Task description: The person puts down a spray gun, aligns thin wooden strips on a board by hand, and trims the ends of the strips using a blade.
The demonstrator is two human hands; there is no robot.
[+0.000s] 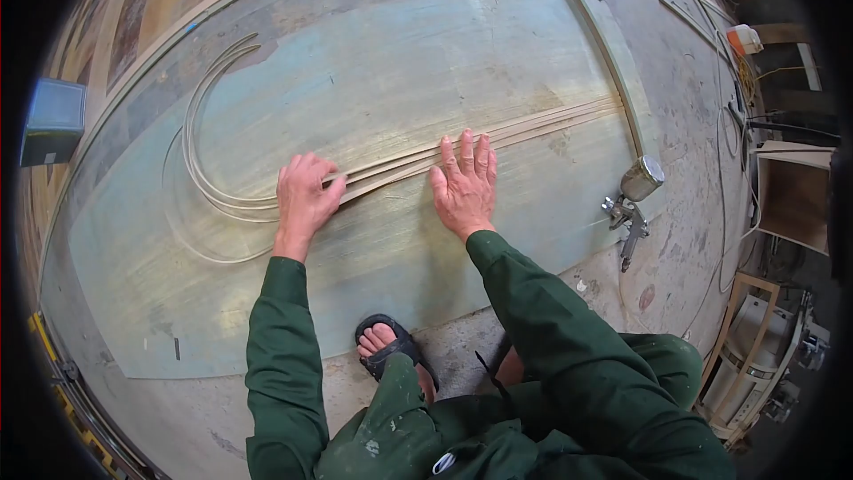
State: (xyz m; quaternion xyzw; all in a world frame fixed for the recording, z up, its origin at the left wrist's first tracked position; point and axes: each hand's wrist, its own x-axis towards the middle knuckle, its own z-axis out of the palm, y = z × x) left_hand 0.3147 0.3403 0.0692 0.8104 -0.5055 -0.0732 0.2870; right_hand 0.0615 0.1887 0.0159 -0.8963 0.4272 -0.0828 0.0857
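Note:
Several long, thin, pale strips (pixel 551 127), perhaps wood edging, lie side by side across a pale green board (pixel 373 53). Their left ends curl up and back in loose loops (pixel 189 138). My left hand (pixel 306 198) is closed around the bundle where the curl begins, its thumb and fingers pinching the strips. Flat on the straight stretch rests my right hand (pixel 466 182), fingers spread and pressing from above without gripping. At the right, the strips' far ends reach a long narrow bar (pixel 600 40).
A spray gun (pixel 633 204) with a metal cup lies at the board's right edge. A blue box (pixel 55 120) is at the far left. To the right are a cable (pixel 718 124), an open wooden box (pixel 795 196) and a metal tank (pixel 755 338). My sandalled foot (pixel 384 342) touches the near edge.

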